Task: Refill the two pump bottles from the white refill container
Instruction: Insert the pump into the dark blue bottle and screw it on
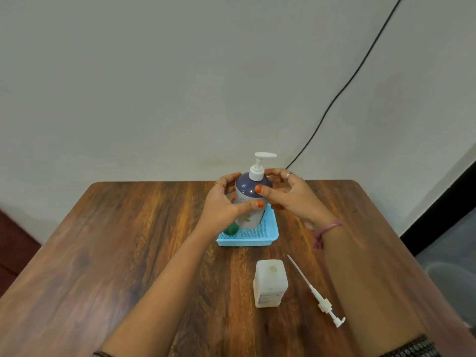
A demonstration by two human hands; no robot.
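Now, on the wooden desk (134,253) sits the light blue mesh tray (270,235), pushed toward the far edge, and the dark pump bottle (248,199) stands in it with both hands on it. The left hand (221,204) wraps the body, thumb pressed across the label and fingers (228,180) curled round the far side. The right hand (288,194) has its thumb on the shoulder and its fingers curved behind the white collar, loosely spread rather than clamped. A second, green bottle (230,229) peeks out behind the left wrist, mostly hidden.

Nearer the person stands the white refill container (270,282), upright, apparently with no cap on top. Just beside it lies a loose pump with its long dip tube (315,292), flat on the desk.

Where's the danger? A shallow, light tray: twist that collar hard and, by the look of it, tray and bottle could skid or tip together, knocking the green one. Lift the pump out and its tube may drip across the wood. The right forearm passes close above the open container and the loose pump; a careless sweep back could topple one or roll the other off.
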